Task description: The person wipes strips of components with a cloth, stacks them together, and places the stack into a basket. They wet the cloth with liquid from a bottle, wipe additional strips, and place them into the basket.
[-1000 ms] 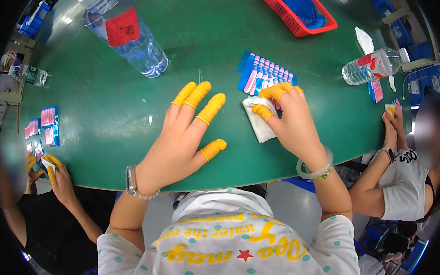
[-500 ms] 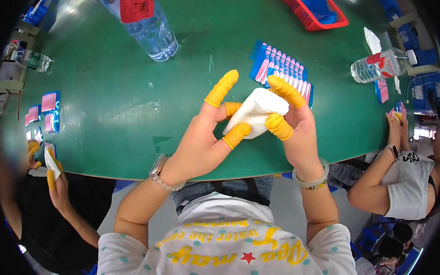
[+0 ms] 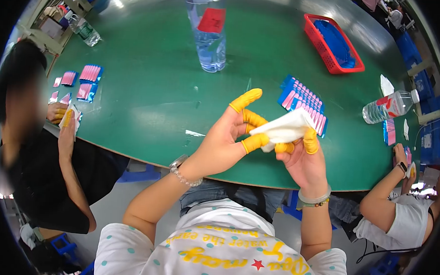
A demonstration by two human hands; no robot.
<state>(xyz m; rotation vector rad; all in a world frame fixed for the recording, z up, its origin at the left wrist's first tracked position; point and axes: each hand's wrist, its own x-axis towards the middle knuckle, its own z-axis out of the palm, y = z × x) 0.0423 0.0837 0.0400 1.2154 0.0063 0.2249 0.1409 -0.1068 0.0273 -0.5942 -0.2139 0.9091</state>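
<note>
A folded white cloth (image 3: pixel 285 127) is stretched between my two hands above the green table. My left hand (image 3: pixel 219 142), with yellow finger cots on several fingers, pinches the cloth's left end between thumb and finger while the index finger points outward. At the right end, my right hand (image 3: pixel 305 164) grips the cloth with its yellow-covered thumb and finger. Just beyond the cloth lie blue sheets with rows of pink strips (image 3: pixel 306 99), partly hidden by it.
A large clear bottle with a red label (image 3: pixel 208 37) stands beyond my hands on the green table (image 3: pixel 147 109). A red basket (image 3: pixel 334 49) holds blue pieces. Another bottle (image 3: pixel 388 107) lies at right. Co-workers sit on both sides, the left one (image 3: pixel 53 178) holding a white cloth.
The view has tilted up and shows more of the table. Between my hands, the bunched cloth has become flatter and more drawn out; both hands still hold it.
</note>
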